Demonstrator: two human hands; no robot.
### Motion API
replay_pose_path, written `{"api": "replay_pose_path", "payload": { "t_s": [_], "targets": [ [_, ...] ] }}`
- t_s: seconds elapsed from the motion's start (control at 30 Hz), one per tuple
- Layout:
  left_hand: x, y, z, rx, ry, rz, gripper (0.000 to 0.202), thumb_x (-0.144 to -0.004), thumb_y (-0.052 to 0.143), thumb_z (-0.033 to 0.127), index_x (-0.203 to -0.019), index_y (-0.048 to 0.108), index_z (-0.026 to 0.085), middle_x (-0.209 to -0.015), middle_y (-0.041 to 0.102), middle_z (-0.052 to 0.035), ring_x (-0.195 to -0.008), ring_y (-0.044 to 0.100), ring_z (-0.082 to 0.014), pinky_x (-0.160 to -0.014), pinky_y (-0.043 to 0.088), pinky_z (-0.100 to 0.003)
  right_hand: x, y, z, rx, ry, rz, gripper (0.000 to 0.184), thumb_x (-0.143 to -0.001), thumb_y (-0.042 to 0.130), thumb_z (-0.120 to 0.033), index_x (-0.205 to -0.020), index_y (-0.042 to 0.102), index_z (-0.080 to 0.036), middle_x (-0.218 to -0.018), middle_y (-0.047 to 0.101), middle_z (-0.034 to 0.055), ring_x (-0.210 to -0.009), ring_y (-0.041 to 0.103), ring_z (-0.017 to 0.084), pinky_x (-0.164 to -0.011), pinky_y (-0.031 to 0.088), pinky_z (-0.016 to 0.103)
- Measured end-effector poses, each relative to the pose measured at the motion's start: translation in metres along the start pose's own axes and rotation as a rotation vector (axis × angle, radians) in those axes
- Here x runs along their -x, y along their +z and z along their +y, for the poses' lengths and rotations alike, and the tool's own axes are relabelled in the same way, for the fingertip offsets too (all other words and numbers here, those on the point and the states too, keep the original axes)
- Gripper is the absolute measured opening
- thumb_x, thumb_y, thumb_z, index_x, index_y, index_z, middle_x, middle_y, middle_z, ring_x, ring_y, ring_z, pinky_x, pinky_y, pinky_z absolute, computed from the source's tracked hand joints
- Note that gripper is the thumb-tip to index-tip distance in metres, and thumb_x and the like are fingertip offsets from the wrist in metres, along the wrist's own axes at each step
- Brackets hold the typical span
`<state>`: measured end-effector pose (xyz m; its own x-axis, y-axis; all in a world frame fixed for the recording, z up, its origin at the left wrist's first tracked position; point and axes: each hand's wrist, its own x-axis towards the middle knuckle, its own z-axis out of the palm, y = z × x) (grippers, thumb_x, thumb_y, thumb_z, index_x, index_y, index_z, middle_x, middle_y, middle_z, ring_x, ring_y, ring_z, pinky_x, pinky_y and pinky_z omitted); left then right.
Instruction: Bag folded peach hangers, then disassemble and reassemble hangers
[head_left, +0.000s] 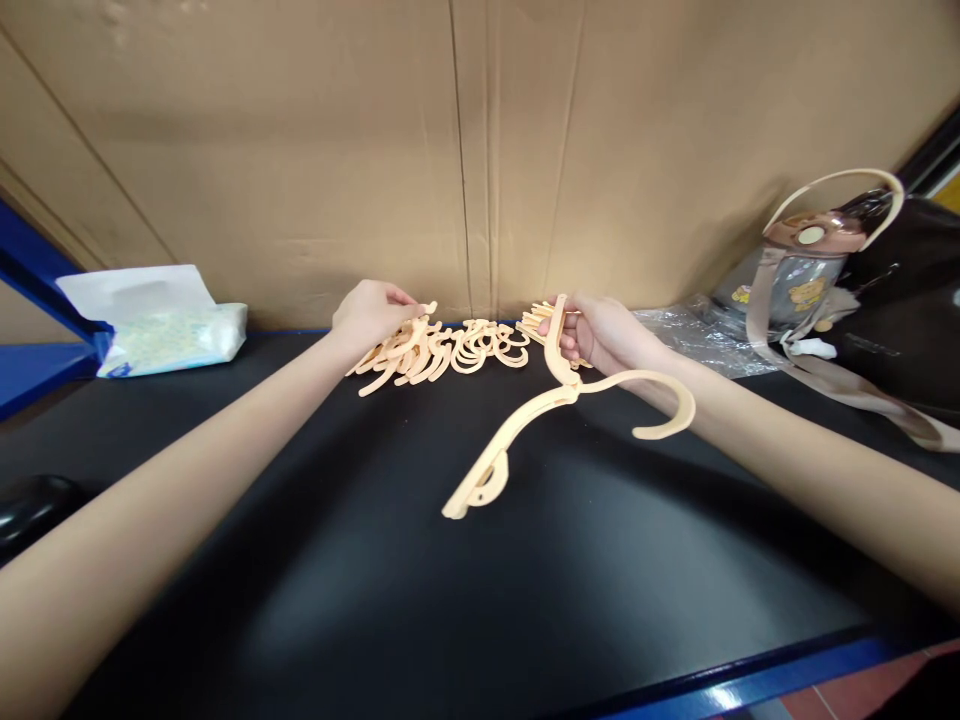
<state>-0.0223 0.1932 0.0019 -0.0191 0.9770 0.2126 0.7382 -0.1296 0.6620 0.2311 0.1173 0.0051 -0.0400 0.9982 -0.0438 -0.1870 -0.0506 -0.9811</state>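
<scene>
My right hand is closed around one arm of a cream plastic folding hanger. The hanger hangs in front of the hand, its hook curving to the right and its other arm, with a small loop at the end, slanting down to the left. My left hand pinches a cream hanger piece at the top of a pile of curved hanger parts; the fingertips are partly hidden. Between the hands lie several hook-shaped parts. Behind my right fingers is a bunch of thin cream parts, partly covered.
A tissue pack stands on the black tabletop at the left. On the right are crumpled clear plastic, a strapped water bottle and a black bag. A cardboard wall rises behind; a black object lies at left.
</scene>
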Motion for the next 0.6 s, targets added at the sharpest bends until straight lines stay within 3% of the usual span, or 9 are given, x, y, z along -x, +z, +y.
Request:
{"api": "replay_pose_path", "payload": {
  "t_s": [0.07, 0.17, 0.23, 0.27, 0.33, 0.4, 0.5, 0.6],
  "targets": [
    [0.007, -0.005, -0.005, -0.055, -0.019, 0.084, 0.02, -0.071, 0.075, 0.034, -0.081, 0.068, 0.018, -0.098, 0.072, -0.0136, -0.099, 0.063, -0.0351, -0.085, 0.043, -0.044, 0.001, 0.002, 0.002, -0.041, 0.009, 0.011, 0.02, -0.093, 0.031, -0.004, -0.088, 0.046, -0.017, -0.066, 0.066, 0.0041, -0.039, 0.042, 0.007, -0.036, 0.035, 0.017],
    [0.027, -0.004, -0.003, -0.045, 0.02, 0.184, 0.024, -0.083, 0.063, 0.036, -0.098, 0.069, 0.017, -0.102, 0.071, -0.0116, -0.1, 0.063, -0.0315, -0.087, 0.043, -0.041, 0.003, 0.004, 0.004, -0.09, -0.022, 0.018, 0.021, -0.09, 0.034, 0.0, -0.092, 0.048, -0.016, -0.072, 0.07, 0.0056, -0.044, 0.051, 0.007, -0.041, 0.044, 0.017],
    [0.046, -0.001, 0.004, 0.032, 0.069, 0.164, 0.033, -0.093, 0.05, 0.043, -0.098, 0.071, 0.018, -0.098, 0.072, -0.0087, -0.095, 0.064, -0.0265, -0.084, 0.045, -0.036, 0.006, 0.005, 0.006, -0.117, -0.076, 0.029, 0.02, -0.088, 0.038, 0.001, -0.088, 0.048, -0.016, -0.078, 0.073, 0.007, -0.052, 0.061, 0.008, -0.052, 0.054, 0.019],
    [0.056, 0.0, 0.008, 0.104, 0.086, 0.111, 0.042, -0.096, 0.043, 0.049, -0.094, 0.072, 0.019, -0.098, 0.072, -0.0079, -0.094, 0.064, -0.0246, -0.082, 0.047, -0.034, 0.007, 0.005, 0.007, -0.127, -0.115, 0.039, 0.019, -0.088, 0.041, 0.001, -0.085, 0.047, -0.017, -0.081, 0.074, 0.0073, -0.058, 0.065, 0.009, -0.059, 0.057, 0.02],
    [0.075, 0.001, 0.016, 0.446, 0.033, -0.164, 0.056, -0.097, 0.038, 0.06, -0.09, 0.073, 0.016, -0.101, 0.073, -0.0106, -0.093, 0.065, -0.0237, -0.078, 0.049, -0.032, 0.01, 0.004, 0.011, -0.132, -0.199, 0.063, 0.019, -0.086, 0.047, 0.0, -0.081, 0.046, -0.019, -0.087, 0.075, 0.0063, -0.07, 0.072, 0.011, -0.073, 0.06, 0.023],
    [0.092, 0.002, 0.021, 0.679, -0.099, -0.404, 0.05, -0.09, 0.056, 0.062, -0.101, 0.074, 0.016, -0.105, 0.072, -0.0113, -0.085, 0.065, -0.0209, -0.069, 0.051, -0.03, 0.012, 0.004, 0.015, -0.108, -0.256, 0.07, 0.021, -0.082, 0.054, -0.001, -0.079, 0.046, -0.02, -0.092, 0.076, 0.0043, -0.079, 0.074, 0.012, -0.082, 0.06, 0.026],
    [0.106, 0.003, 0.023, 0.76, -0.26, -0.475, 0.046, -0.073, 0.083, 0.048, -0.104, 0.074, 0.016, -0.1, 0.069, -0.0074, -0.067, 0.054, -0.0086, -0.055, 0.044, -0.017, 0.013, 0.003, 0.021, 0.052, -0.337, 0.025, 0.022, -0.077, 0.067, -0.008, -0.078, 0.048, -0.02, -0.096, 0.075, 0.0031, -0.083, 0.074, 0.015, -0.082, 0.059, 0.029],
    [0.111, 0.006, 0.021, 0.785, -0.318, -0.463, 0.045, -0.068, 0.087, 0.045, -0.096, 0.074, 0.013, -0.078, 0.057, 0.0007, -0.052, 0.034, -0.0021, -0.042, 0.027, -0.012, 0.017, 0.001, 0.024, 0.449, -0.514, -0.06, 0.021, -0.075, 0.075, -0.02, -0.076, 0.054, -0.019, -0.088, 0.073, 0.002, -0.079, 0.07, 0.016, -0.075, 0.057, 0.029]
  ]
}}
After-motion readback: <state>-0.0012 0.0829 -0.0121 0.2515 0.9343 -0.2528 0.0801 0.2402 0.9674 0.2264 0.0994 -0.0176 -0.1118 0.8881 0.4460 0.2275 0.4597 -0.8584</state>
